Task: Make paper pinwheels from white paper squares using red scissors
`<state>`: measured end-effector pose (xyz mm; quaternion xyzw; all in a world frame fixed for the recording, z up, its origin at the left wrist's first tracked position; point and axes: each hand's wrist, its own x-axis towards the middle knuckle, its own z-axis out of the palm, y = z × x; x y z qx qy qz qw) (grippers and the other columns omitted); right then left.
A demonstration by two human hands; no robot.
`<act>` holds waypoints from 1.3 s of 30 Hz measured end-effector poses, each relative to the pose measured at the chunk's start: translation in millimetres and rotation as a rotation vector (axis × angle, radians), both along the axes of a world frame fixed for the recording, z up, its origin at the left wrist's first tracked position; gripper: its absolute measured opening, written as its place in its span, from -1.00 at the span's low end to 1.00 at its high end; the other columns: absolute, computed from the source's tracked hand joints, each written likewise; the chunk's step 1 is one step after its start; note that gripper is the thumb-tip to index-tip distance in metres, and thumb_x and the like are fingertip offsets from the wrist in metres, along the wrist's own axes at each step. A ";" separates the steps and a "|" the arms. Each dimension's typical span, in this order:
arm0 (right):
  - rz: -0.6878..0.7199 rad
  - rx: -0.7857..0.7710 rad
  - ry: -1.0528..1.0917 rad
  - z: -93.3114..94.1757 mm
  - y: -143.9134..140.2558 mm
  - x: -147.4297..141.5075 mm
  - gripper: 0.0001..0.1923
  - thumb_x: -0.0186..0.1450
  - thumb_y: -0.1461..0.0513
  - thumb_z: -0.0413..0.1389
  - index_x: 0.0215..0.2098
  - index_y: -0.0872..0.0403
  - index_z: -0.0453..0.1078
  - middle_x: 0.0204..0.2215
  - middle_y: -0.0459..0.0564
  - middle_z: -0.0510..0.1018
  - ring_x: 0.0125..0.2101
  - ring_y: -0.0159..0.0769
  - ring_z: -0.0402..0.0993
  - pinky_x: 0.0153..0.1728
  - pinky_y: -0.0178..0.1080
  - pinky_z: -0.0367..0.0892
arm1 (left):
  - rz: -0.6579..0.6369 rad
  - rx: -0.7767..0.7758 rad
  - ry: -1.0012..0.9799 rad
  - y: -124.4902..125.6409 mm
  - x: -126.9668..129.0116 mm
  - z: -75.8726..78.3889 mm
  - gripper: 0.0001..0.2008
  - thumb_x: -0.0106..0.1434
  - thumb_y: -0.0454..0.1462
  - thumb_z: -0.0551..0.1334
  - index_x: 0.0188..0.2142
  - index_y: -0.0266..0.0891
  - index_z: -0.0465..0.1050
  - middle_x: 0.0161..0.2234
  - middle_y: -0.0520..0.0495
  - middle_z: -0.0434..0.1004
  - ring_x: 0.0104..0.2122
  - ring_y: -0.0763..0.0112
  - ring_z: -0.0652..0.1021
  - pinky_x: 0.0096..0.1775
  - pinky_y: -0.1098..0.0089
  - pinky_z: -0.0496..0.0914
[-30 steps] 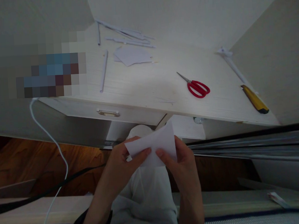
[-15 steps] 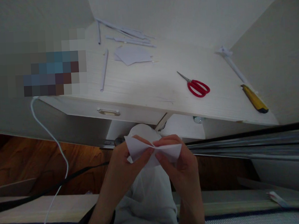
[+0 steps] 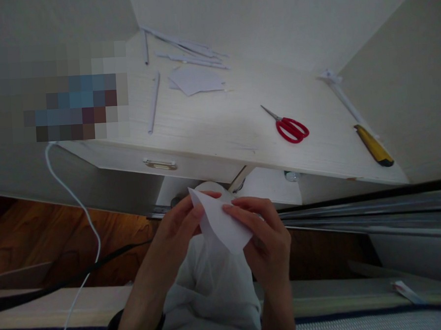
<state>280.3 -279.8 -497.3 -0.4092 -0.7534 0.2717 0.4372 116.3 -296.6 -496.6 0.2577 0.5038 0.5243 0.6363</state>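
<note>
A small sheet of white paper (image 3: pixel 223 224), bent into a fold, is held above my lap in front of the desk edge. My left hand (image 3: pixel 184 218) grips its left side, the thumb on the near face and the fingers partly behind it. On the other side my right hand (image 3: pixel 264 224) pinches the sheet, with fingers across its upper face and the thumb hidden underneath. On the desk beyond lie red-handled scissors (image 3: pixel 290 128), a stack of cut white paper pieces (image 3: pixel 197 81) and a rolled paper tube (image 3: pixel 154 104).
More thin paper rolls (image 3: pixel 184 46) lie at the desk's back left. A yellow box cutter (image 3: pixel 373 145) rests at the right edge beside a long white paper stick (image 3: pixel 345 102). Below are a drawer handle (image 3: pixel 160 164) and a white cable (image 3: pixel 86 214) hanging on the left.
The paper has turned from a spread, pinched-in-the-middle shape to a tilted fold. My left hand has shifted to its upper left edge, and my right fingers now lie over its face.
</note>
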 end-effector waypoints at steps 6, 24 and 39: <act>0.042 -0.002 -0.100 -4.3 -0.3 4.3 -0.30 0.12 0.52 -0.05 0.13 -0.11 0.41 0.07 -0.03 0.42 -0.01 -0.20 0.35 -0.04 -0.12 0.34 | -0.027 0.000 -0.071 1.4 3.0 2.8 -0.52 0.08 -0.17 0.42 0.01 -0.14 0.46 -0.22 -0.03 0.61 -0.34 0.42 0.56 -0.33 0.49 0.46; -0.137 -0.311 0.030 -1.3 13.5 1.9 -0.92 0.29 0.31 0.14 -0.35 0.01 0.40 -0.39 -0.10 0.50 -0.33 -0.28 0.43 -0.31 -0.26 0.32 | -0.173 0.101 0.273 9.4 4.1 -1.4 -0.84 0.16 -0.28 0.31 -0.23 -0.20 0.54 -0.25 -0.06 0.64 -0.22 0.28 0.62 -0.16 0.32 0.52; -0.205 -0.462 0.332 -3.3 11.3 -3.1 -0.90 0.25 0.32 0.18 -0.42 0.01 0.44 -0.46 -0.14 0.46 -0.37 -0.33 0.41 -0.35 -0.29 0.29 | -0.198 0.093 0.428 11.1 -0.2 -5.6 -0.89 0.13 -0.24 0.33 -0.32 -0.20 0.56 -0.30 -0.07 0.68 -0.27 0.26 0.64 -0.17 0.29 0.52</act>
